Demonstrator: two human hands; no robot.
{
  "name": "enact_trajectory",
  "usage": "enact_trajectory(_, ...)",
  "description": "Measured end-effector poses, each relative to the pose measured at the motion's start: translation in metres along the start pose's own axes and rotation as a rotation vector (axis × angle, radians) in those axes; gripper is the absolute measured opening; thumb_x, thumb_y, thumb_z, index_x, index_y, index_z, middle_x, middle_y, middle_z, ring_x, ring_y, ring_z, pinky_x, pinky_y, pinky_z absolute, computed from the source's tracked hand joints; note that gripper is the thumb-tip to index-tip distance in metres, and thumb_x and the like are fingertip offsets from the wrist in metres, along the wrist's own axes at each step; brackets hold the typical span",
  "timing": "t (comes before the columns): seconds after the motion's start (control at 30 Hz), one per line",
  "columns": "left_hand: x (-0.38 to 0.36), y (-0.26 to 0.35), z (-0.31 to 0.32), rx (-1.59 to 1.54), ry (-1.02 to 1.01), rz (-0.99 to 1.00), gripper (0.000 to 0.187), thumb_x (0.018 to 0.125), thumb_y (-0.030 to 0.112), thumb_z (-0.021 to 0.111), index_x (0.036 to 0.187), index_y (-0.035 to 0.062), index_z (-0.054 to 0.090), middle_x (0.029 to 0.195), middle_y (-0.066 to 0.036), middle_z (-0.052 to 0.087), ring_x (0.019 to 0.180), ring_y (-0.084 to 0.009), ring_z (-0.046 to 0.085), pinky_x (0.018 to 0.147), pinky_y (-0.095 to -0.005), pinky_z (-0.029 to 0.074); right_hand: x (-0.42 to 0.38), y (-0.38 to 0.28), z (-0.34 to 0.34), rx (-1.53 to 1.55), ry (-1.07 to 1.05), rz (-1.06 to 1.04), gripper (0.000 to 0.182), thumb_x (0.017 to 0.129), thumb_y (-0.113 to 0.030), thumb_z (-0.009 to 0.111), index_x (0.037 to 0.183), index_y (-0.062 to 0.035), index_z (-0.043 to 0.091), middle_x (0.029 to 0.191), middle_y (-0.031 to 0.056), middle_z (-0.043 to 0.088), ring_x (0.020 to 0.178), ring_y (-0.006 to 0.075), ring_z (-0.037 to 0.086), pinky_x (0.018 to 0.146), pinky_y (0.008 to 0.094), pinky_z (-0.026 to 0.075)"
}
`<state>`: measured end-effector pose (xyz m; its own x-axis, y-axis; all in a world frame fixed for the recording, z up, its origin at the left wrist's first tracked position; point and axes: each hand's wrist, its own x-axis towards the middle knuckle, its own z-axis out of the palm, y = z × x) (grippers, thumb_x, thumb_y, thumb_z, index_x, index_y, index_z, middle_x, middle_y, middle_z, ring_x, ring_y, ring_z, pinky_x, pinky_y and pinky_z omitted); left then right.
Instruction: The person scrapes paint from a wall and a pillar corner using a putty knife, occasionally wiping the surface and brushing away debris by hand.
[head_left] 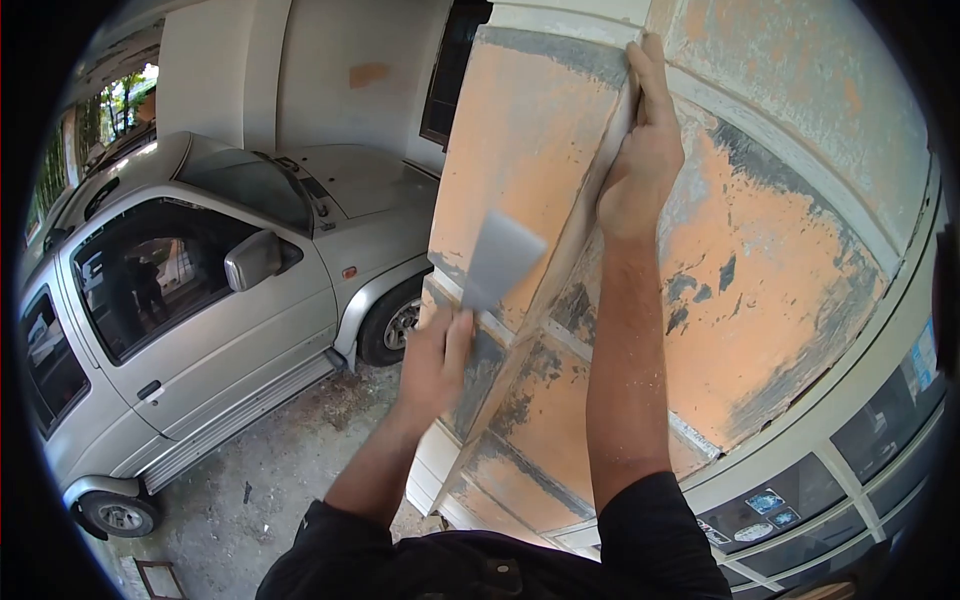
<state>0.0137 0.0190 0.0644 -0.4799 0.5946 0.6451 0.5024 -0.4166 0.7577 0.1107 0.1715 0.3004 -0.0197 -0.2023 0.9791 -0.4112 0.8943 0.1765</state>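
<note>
My left hand is closed round the handle of a broad-bladed scraper, its blade slightly blurred and angled up over the pillar face. The handle is mostly hidden in my fingers. Behind the blade, the pillar has worn orange paint with grey patches and pale groove lines. Higher up, my right hand lies against the pillar's corner edge, fingers stretched upward and nothing held. To the right of that arm, another orange and grey wall panel shows flaked paint.
A silver car is parked on the left, its front close behind the pillar. Stained concrete ground with scattered debris lies below. Framed window panes with stickers run along the lower right. A small wooden frame sits at bottom left.
</note>
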Motion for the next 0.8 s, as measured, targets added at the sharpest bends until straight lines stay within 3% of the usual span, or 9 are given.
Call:
enact_trajectory(0.07,-0.043,-0.032,0.011,-0.044,0.015,0.034,0.044,0.114,0.039,0.045,0.096,0.001,0.058,0.065,-0.01,0.056,0.058,-0.0164,0.054,0.057,-0.0344,0.044,-0.001,0.001,0.002,-0.146,-0.039,-0.07,0.072,0.104,-0.051,0.048,0.153,0.0023,0.048,0.169,0.0325,0.025,0.159,0.0401,0.027,0.128,0.048,0.024)
enact_trajectory(0.17,-0.083,-0.047,0.01,-0.485,0.2,-0.17,0.042,0.116,0.041,0.038,0.094,0.0084,0.054,0.066,0.004,0.047,0.053,-0.0051,0.04,0.048,-0.0233,0.033,-0.002,0.001,0.006,-0.372,-0.111,-0.167,0.051,0.107,-0.032,0.06,0.151,-0.0058,0.058,0.17,0.0334,0.021,0.159,0.0416,0.025,0.127,0.0492,0.025)
enact_trajectory(0.3,-0.107,-0.042,-0.003,-0.523,0.284,-0.172,0.042,0.116,0.039,0.036,0.095,0.007,0.054,0.066,0.003,0.046,0.053,-0.0044,0.038,0.049,-0.0228,0.031,-0.006,0.0,0.01,-0.479,-0.164,-0.177,0.06,0.106,-0.041,0.058,0.153,-0.0047,0.054,0.168,0.0361,0.024,0.158,0.0471,0.025,0.127,0.0505,0.023)
enact_trajectory(0.37,-0.11,-0.04,-0.011,-0.546,0.292,-0.172,0.042,0.116,0.039,0.036,0.095,0.0069,0.054,0.066,0.003,0.046,0.053,-0.0045,0.038,0.049,-0.0229,0.031,-0.008,-0.01,0.012,-0.529,-0.137,-0.069,0.053,0.102,-0.028,0.062,0.153,-0.0144,0.056,0.168,0.038,0.019,0.157,0.0512,0.024,0.128,0.0535,0.021)
enact_trajectory(0.5,-0.13,-0.036,-0.022,-0.529,0.284,-0.189,0.042,0.116,0.038,0.037,0.095,0.0061,0.055,0.064,0.002,0.046,0.051,-0.0045,0.037,0.048,-0.023,0.032,-0.016,-0.039,0.014,-0.862,-0.225,0.03,0.056,0.101,-0.031,0.062,0.153,-0.0129,0.056,0.17,0.0329,0.021,0.159,0.0504,0.018,0.126,0.0672,0.014)
enact_trajectory(0.57,-0.136,-0.035,-0.028,-0.567,0.294,-0.197,0.043,0.116,0.038,0.037,0.095,0.0058,0.055,0.064,0.002,0.046,0.051,-0.0045,0.037,0.047,-0.0232,0.032,-0.013,-0.05,0.013,-1.394,-0.397,-0.2,0.061,0.099,-0.039,0.06,0.154,-0.0135,0.055,0.172,0.0253,0.023,0.161,0.046,0.013,0.12,0.0798,0.005)
enact_trajectory(0.67,-0.148,-0.032,-0.038,-0.518,0.278,-0.15,0.047,0.116,0.043,0.035,0.091,0.0065,0.051,0.062,0.002,0.041,0.049,-0.0065,0.036,0.044,-0.0236,0.033,-0.017,-0.056,0.018,-1.595,-0.572,-0.252,0.067,0.1,-0.047,0.053,0.158,-0.0143,0.049,0.174,0.0184,0.023,0.163,0.0404,0.01,0.115,0.0849,-0.003)
enact_trajectory(0.7,-0.153,-0.029,-0.044,-0.521,0.279,-0.187,0.045,0.116,0.041,0.036,0.092,0.0063,0.053,0.062,0.002,0.044,0.049,-0.0054,0.037,0.045,-0.0235,0.033,-0.023,-0.061,0.02,-1.604,-0.584,-0.266,0.067,0.1,-0.047,0.053,0.158,-0.0143,0.049,0.174,0.0184,0.023,0.163,0.0404,0.01,0.115,0.0849,-0.003)
enact_trajectory(0.8,-0.173,-0.023,-0.06,-0.561,0.272,-0.241,0.043,0.116,0.037,0.038,0.092,0.0062,0.055,0.061,0.003,0.046,0.05,-0.0042,0.038,0.047,-0.0233,0.032,-0.053,-0.073,0.033,-1.586,-1.017,-0.225,0.073,0.104,-0.056,0.045,0.164,-0.016,0.039,0.175,0.0133,0.023,0.163,0.0365,0.012,0.123,0.0753,-0.001)
